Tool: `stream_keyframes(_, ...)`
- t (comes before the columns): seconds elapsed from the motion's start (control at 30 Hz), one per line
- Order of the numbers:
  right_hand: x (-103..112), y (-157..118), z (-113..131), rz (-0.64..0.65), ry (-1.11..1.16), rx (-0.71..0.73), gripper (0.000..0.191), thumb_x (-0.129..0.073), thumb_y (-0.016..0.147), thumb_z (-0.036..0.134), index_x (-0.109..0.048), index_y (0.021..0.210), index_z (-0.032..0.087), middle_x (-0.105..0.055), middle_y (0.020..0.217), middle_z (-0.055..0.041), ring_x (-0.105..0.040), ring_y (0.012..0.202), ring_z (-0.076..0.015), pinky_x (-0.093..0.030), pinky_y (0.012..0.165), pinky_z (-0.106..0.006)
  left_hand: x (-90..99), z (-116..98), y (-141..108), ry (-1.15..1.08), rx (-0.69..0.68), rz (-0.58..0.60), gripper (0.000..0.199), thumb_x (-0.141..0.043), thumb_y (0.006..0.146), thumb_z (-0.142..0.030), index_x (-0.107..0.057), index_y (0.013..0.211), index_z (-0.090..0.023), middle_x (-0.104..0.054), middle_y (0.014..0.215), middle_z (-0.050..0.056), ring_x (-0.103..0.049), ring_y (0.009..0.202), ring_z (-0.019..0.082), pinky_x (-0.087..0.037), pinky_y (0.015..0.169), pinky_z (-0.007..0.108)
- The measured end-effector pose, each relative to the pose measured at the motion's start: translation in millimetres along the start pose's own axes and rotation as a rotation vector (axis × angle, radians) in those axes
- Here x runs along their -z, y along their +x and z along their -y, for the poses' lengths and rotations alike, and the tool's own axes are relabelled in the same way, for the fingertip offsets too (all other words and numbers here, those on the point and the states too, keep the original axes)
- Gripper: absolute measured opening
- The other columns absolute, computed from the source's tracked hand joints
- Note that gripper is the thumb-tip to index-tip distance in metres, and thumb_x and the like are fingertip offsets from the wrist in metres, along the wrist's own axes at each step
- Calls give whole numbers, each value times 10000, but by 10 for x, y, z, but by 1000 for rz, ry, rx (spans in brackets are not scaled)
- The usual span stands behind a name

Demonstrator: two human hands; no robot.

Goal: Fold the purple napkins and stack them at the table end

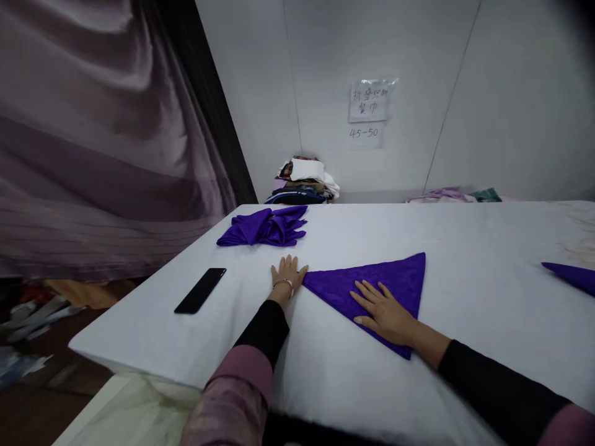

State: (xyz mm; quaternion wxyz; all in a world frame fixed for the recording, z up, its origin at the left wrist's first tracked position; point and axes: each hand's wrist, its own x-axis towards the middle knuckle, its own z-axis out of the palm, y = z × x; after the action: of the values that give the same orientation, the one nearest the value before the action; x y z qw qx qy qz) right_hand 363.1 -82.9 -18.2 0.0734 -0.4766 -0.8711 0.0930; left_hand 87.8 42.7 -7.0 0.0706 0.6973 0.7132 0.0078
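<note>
A purple cloth napkin (395, 275) lies on the white-covered table (353, 390), folded into a flat triangle with its narrow tip pointing left. My left hand (287, 275) rests flat beside that tip, fingers spread, the thumb touching the point of the cloth. On the wide part of the triangle lies my right hand (383, 313), palm down with the fingers apart, covering some of the fabric. Neither hand grips anything.
A crumpled heap of purple cloths (263, 227) sits at the far left, with a black phone (201, 291) nearer. Another purple cloth (571, 276) shows at the right edge. Folded clothes (304, 183) are stacked behind the table. A mauve curtain (93, 136) hangs at left.
</note>
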Motion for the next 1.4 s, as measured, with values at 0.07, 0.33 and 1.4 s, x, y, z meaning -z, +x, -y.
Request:
stream_keyframes(0.07, -7, 1, -4, -2, 5, 3, 671, -233, 892, 639, -244, 1439, 250, -138, 1511, -89, -85, 1380, -271, -72, 1086, -534, 48, 28, 33, -7, 50, -28, 641, -217, 875, -544, -295, 1404, -191, -186, 1516, 78, -121, 1391, 273, -129, 1085, 568)
stream_keyframes(0.33, -1, 4, 6, -6, 12, 1, 678, -252, 889, 637, -259, 1436, 237, -162, 1508, -104, -90, 1380, -277, -58, 1087, -539, 58, -650, -345, -124, -321, -257, 531, -284, 914, -466, -417, 1324, -156, -327, 1463, 103, -210, 1368, 248, -82, 1114, 506)
stream_keyframes(1.4, 123, 2, 70, 22, 81, -24, 688, -287, 885, 630, -276, 1431, 212, -159, 1506, -122, -73, 1381, -281, -36, 1082, -541, 204, -872, -292, -297, -429, -216, 302, -379, 926, -327, -615, 1074, -210, -615, 1181, 54, -517, 1136, 167, -337, 1032, 351)
